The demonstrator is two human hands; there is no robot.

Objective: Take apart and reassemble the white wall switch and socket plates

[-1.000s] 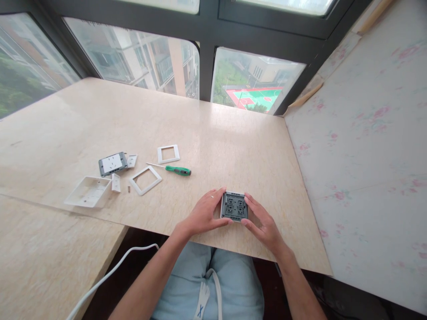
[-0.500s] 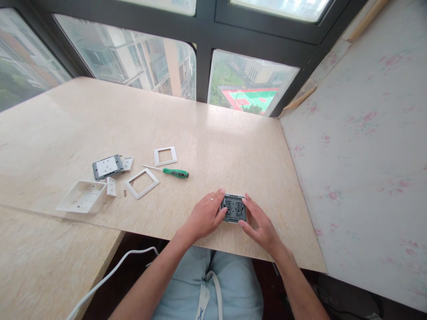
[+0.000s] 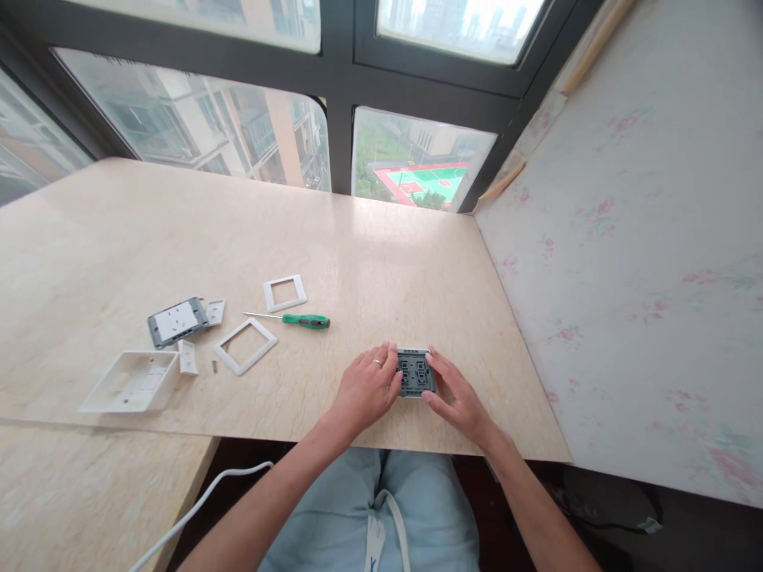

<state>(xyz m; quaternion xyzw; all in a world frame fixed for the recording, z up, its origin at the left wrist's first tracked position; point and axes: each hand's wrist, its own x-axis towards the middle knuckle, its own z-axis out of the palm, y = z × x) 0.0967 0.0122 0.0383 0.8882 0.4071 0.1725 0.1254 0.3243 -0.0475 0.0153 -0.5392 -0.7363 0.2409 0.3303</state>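
Note:
A grey square switch module (image 3: 416, 373) lies on the beige marble table (image 3: 358, 254) near its front edge, its inner side up. My left hand (image 3: 368, 387), a ring on one finger, grips its left side with curled fingers. My right hand (image 3: 456, 396) holds its right side, thumb and fingers pressed against the edge. Both hands rest on the tabletop around the module.
To the left lie a green-handled screwdriver (image 3: 296, 320), two white frames (image 3: 245, 345) (image 3: 284, 292), a grey socket module (image 3: 176, 321), a white back box (image 3: 132, 382), small white pieces and a screw. A white cable (image 3: 196, 508) hangs below. A floral-papered wall (image 3: 625, 262) stands to the right.
Both hands have closed in tighter on the module and now cover more of its sides. The view has shifted, so everything sits slightly lower and further left.

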